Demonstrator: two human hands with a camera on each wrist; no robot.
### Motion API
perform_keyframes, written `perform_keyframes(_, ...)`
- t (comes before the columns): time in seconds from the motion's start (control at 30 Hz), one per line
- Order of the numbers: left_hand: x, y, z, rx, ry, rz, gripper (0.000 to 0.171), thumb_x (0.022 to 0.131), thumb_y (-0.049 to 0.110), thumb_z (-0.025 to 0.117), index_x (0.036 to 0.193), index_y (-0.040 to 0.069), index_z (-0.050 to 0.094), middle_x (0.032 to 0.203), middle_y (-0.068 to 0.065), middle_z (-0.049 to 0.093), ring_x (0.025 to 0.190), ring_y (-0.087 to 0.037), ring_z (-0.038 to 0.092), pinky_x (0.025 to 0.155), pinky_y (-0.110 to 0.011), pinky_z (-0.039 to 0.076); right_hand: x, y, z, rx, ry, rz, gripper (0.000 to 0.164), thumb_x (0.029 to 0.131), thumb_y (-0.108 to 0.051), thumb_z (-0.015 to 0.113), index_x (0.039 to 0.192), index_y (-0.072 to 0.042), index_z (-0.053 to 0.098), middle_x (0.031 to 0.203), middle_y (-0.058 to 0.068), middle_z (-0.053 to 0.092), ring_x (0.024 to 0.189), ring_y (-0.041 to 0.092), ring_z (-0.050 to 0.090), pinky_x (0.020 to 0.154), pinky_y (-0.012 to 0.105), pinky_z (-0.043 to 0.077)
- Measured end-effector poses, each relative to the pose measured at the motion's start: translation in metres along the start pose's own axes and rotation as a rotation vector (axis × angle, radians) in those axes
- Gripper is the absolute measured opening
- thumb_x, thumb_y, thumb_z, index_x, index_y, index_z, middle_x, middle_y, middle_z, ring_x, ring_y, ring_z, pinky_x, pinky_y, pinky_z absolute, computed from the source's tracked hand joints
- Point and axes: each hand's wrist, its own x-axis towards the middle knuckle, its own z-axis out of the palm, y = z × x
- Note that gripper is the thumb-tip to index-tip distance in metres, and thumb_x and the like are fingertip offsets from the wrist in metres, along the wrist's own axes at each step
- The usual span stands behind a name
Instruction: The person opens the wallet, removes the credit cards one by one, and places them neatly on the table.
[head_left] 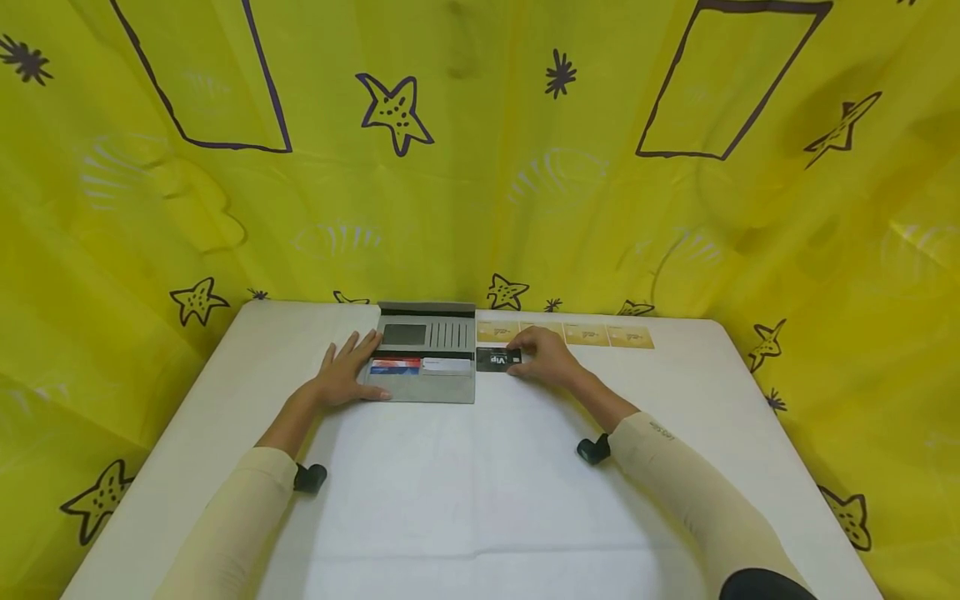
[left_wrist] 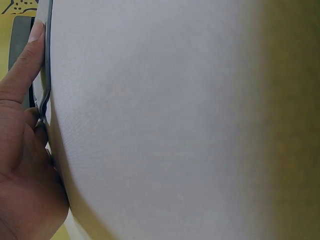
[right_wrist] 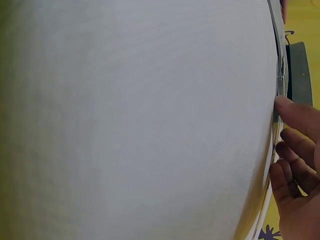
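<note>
A grey card wallet (head_left: 423, 390) lies unfolded at the table's far side, its dark flap (head_left: 427, 308) at the back. A red-and-blue card (head_left: 395, 365) and a white card (head_left: 447, 366) sit in its front pockets. My left hand (head_left: 341, 377) rests on the wallet's left edge with fingers spread; its thumb (left_wrist: 35, 37) touches the wallet in the left wrist view. My right hand (head_left: 549, 357) pinches the right end of a black Vip card (head_left: 491, 360), which lies just right of the wallet. In the right wrist view, the thumb (right_wrist: 297, 117) partly hides that card's edge.
A row of several yellow cards (head_left: 630, 337) lies behind and right of the black card, partly covered by my right hand. White cloth covers the table (head_left: 420, 500). A yellow patterned curtain (head_left: 465, 192) hangs close behind the table and along both sides.
</note>
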Motion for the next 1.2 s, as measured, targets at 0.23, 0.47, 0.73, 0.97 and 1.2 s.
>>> perform_keyframes(0.23,0.0005,0.0042,-0.0023,0.014,-0.015,-0.016,0.117,0.084,0.05,0.085,0.167,0.002,0.019,0.174,-0.022,0.01,0.158,-0.046,-0.004,0.12,-0.067,-0.014,0.0009,0.0008,0.0009,-0.03,0.003,-0.009,0.034,0.082,-0.011,0.091,0.112,-0.002,0.08,0.116,0.011,0.074,0.111,0.031,0.063,0.102,0.047,0.05)
perform_keyframes(0.47,0.0001,0.0023,-0.0022,0.007,-0.011,-0.003,0.117,0.083,0.052,0.084,0.167,0.001,0.019,0.173,-0.024,0.01,0.158,-0.047,-0.005,0.12,-0.067,-0.015,0.0,-0.0005,0.0002,-0.023,0.014,-0.005,0.033,0.082,-0.011,0.09,0.112,0.0,0.079,0.118,0.014,0.073,0.116,0.034,0.063,0.107,0.049,0.048)
perform_keyframes(0.73,0.002,-0.0048,0.0013,0.023,-0.008,0.01,0.122,0.082,0.064,0.08,0.168,0.005,0.017,0.175,-0.02,0.008,0.159,-0.044,-0.007,0.12,-0.064,-0.017,0.0008,0.0024,-0.0004,-0.041,0.029,-0.032,0.033,0.084,-0.011,0.09,0.112,0.0,0.079,0.12,0.015,0.073,0.116,0.035,0.064,0.106,0.049,0.049)
perform_keyframes(0.97,0.0015,-0.0015,-0.0005,0.01,-0.012,0.01,0.121,0.082,0.058,0.083,0.167,0.002,0.018,0.174,-0.022,0.008,0.158,-0.046,-0.006,0.119,-0.066,-0.016,0.0005,0.0034,-0.0001,-0.013,0.035,-0.015,0.032,0.083,-0.01,0.09,0.111,-0.001,0.079,0.12,0.014,0.073,0.118,0.034,0.063,0.108,0.047,0.048)
perform_keyframes(1.2,0.001,-0.0003,-0.0006,0.012,-0.003,0.017,0.117,0.083,0.053,0.083,0.167,0.001,0.019,0.173,-0.023,0.01,0.158,-0.047,-0.005,0.12,-0.067,-0.014,-0.0006,0.0009,-0.0008,-0.012,0.042,-0.023,0.03,0.083,-0.009,0.089,0.111,-0.001,0.079,0.12,0.015,0.072,0.119,0.036,0.063,0.109,0.049,0.047)
